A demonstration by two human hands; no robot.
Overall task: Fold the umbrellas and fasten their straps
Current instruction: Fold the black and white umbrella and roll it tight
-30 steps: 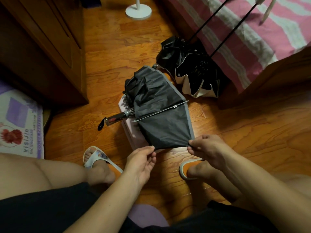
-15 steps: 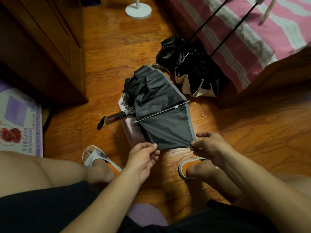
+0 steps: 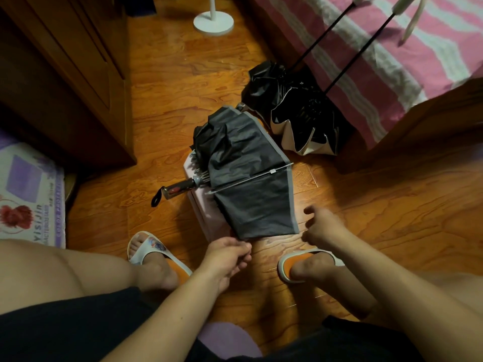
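Grey umbrella lay half-collapsed on wooden floor, centre, handle pointing left. Left hand pinched near hem of canopy. Right hand loosely curled just right of hem; contact unclear. Black umbrellas lay far right against bed.

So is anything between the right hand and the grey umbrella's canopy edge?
Nothing visible. The right hand hangs just beside the grey umbrella, at its lighter border, with only bare wooden floor in the gap.
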